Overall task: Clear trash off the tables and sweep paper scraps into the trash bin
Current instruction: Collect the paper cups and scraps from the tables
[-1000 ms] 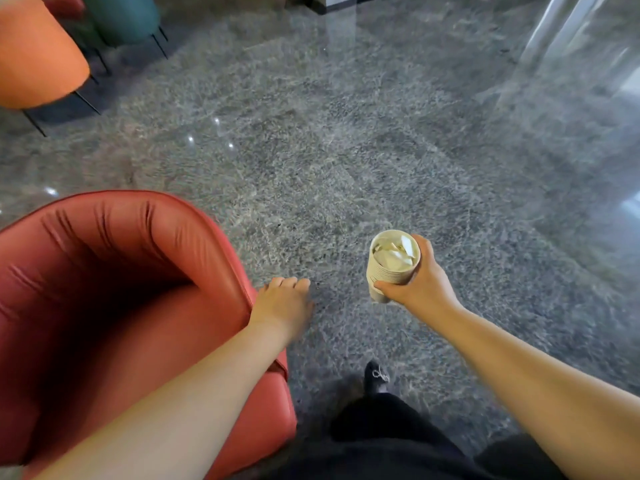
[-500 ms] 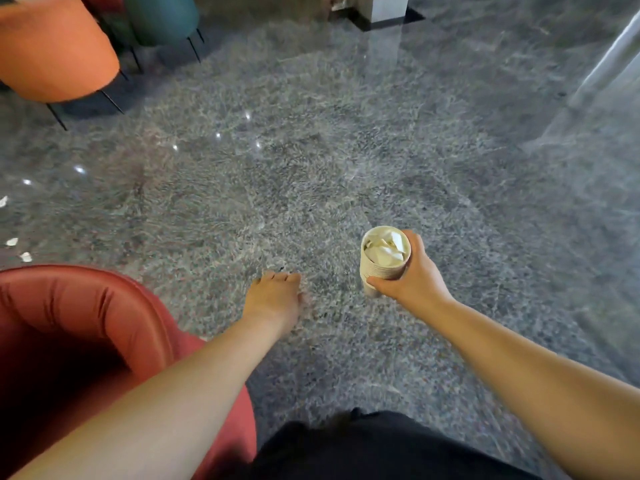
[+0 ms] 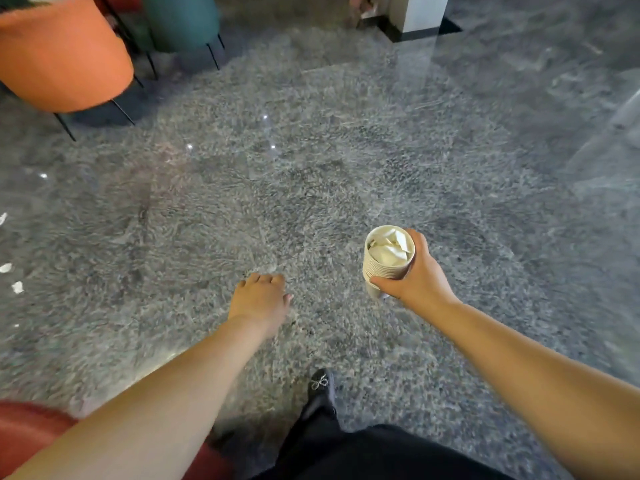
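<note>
Right of centre: right hand (image 3: 420, 277) gripping a stack of paper cups (image 3: 387, 259), thumb across the near side, fingers (image 3: 414, 237) curled round the far side; crumpled white paper (image 3: 389, 249) inside the top cup, below the rim. Centre: left hand (image 3: 259, 299) held out over the grey stone floor (image 3: 311, 174), fingers loosely bent, holding nothing. Left edge: white paper scraps (image 3: 14, 278) on the floor, well apart from both hands. Upper left: orange chair (image 3: 62, 57), teal chair (image 3: 180, 22). Lower left corner: red chair (image 3: 27, 431). Bottom centre: black shoe (image 3: 322, 386).
</note>
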Action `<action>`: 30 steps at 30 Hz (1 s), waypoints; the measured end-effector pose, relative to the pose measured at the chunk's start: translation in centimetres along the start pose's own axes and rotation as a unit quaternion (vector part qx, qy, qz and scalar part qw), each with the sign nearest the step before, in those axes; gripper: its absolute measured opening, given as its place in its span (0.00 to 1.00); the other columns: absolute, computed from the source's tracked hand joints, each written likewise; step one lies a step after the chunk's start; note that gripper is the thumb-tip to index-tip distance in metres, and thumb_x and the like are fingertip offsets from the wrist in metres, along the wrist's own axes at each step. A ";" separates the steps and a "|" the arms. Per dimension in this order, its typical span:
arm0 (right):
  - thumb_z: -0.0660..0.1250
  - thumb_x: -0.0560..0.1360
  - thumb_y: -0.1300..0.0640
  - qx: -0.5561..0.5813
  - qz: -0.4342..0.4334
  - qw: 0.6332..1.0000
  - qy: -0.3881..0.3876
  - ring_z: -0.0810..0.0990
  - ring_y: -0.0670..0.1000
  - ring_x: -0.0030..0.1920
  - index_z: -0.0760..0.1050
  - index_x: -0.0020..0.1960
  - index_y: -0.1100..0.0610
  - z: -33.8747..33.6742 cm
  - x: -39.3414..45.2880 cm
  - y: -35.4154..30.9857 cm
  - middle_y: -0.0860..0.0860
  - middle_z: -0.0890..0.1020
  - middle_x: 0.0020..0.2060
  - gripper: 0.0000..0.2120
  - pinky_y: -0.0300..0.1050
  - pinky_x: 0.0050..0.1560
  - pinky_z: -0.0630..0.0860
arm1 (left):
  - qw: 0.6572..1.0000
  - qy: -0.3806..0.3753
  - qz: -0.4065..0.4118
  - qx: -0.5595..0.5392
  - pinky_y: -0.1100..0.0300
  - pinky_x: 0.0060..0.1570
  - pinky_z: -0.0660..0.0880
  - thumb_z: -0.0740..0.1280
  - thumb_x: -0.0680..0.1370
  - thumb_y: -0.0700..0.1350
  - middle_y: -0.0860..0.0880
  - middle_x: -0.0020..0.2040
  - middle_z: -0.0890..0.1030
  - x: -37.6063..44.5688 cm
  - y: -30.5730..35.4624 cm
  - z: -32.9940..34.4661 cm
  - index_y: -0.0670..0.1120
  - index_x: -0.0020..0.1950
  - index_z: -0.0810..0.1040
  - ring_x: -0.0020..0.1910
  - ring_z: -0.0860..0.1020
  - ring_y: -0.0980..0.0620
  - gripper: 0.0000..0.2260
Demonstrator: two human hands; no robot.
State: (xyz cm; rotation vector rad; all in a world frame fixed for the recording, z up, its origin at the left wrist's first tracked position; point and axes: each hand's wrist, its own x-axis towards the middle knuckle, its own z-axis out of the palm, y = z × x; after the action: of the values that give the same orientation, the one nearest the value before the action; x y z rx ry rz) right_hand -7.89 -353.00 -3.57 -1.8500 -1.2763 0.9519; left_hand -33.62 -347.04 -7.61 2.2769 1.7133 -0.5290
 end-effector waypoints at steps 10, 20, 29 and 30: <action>0.79 0.64 0.54 0.013 0.022 0.999 0.027 0.73 0.35 0.47 0.60 0.60 0.38 -0.3 19.7 -4.4 0.34 0.74 0.49 0.35 0.31 0.39 0.68 | 0.999 -0.018 0.031 0.003 0.48 0.67 0.65 0.54 0.83 0.55 0.46 0.71 0.71 19.3 -1.5 -9.8 0.47 0.75 0.64 0.70 0.66 0.44 0.22; 0.79 0.64 0.53 0.014 0.010 1.000 0.009 0.74 0.40 0.48 0.59 0.59 0.38 -3.4 45.4 -7.5 0.36 0.74 0.49 0.35 0.31 0.38 0.67 | 1.000 -0.013 0.014 0.003 0.48 0.68 0.66 0.53 0.84 0.55 0.47 0.72 0.70 42.1 -0.7 -19.9 0.48 0.75 0.63 0.71 0.66 0.44 0.22; 0.79 0.64 0.54 0.005 -0.012 1.000 0.002 0.74 0.44 0.52 0.60 0.60 0.38 -6.5 65.0 -12.5 0.35 0.74 0.50 0.35 0.36 0.43 0.70 | 1.000 0.003 -0.002 -0.031 0.49 0.68 0.65 0.54 0.83 0.54 0.48 0.71 0.70 58.5 -2.3 -29.1 0.49 0.75 0.64 0.71 0.66 0.45 0.21; 0.79 0.64 0.54 0.006 -0.011 1.000 0.003 0.74 0.43 0.51 0.60 0.60 0.38 -6.3 67.1 -12.9 0.34 0.73 0.49 0.35 0.36 0.43 0.70 | 1.000 0.002 -0.003 -0.030 0.49 0.68 0.65 0.54 0.83 0.54 0.48 0.71 0.71 60.4 -2.9 -29.8 0.49 0.75 0.64 0.70 0.66 0.45 0.21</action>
State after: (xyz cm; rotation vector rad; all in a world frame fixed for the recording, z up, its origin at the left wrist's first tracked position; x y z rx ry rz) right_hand 8.44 -286.39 -1.90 -1.8239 -1.2816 0.9402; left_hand -17.42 -281.61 -6.20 2.2336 1.7145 -0.4682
